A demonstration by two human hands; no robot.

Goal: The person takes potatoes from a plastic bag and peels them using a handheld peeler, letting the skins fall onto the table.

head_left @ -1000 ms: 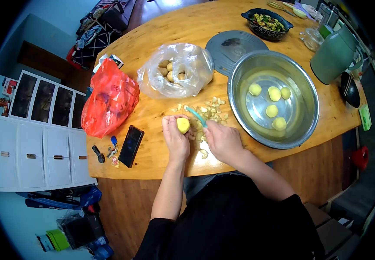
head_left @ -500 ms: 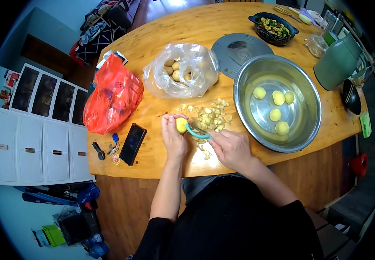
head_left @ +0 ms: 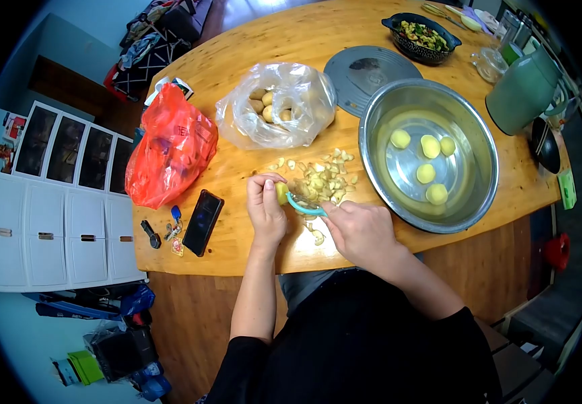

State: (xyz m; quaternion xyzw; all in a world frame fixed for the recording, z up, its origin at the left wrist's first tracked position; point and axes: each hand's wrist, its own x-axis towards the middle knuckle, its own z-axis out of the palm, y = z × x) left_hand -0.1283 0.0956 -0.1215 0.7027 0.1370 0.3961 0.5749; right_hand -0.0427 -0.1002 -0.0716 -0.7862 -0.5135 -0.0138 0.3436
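My left hand (head_left: 266, 207) is closed around a potato (head_left: 282, 193), whose yellow peeled flesh shows on the side facing right. In my right hand (head_left: 360, 231) is a turquoise peeler (head_left: 306, 207), its head against or very close to the potato. Under and beyond both hands, a heap of potato peelings (head_left: 324, 180) lies on the wooden table. Several peeled potatoes (head_left: 430, 146) sit in water inside a large steel basin (head_left: 462, 223) to the right. Behind the peelings, a clear plastic bag (head_left: 311, 124) contains several unpeeled potatoes (head_left: 268, 112).
A red plastic bag (head_left: 173, 151), a phone (head_left: 202, 223), keys (head_left: 173, 229) and a watch (head_left: 150, 233) lie left on the table (head_left: 250, 259). Behind the basin are a round grey lid (head_left: 369, 75) and a dish of food (head_left: 422, 42). A green jug (head_left: 523, 94) stands right.
The view has shifted slightly. My left hand has turned the potato a little, so less of its yellow side shows. The peeler stays at the potato.
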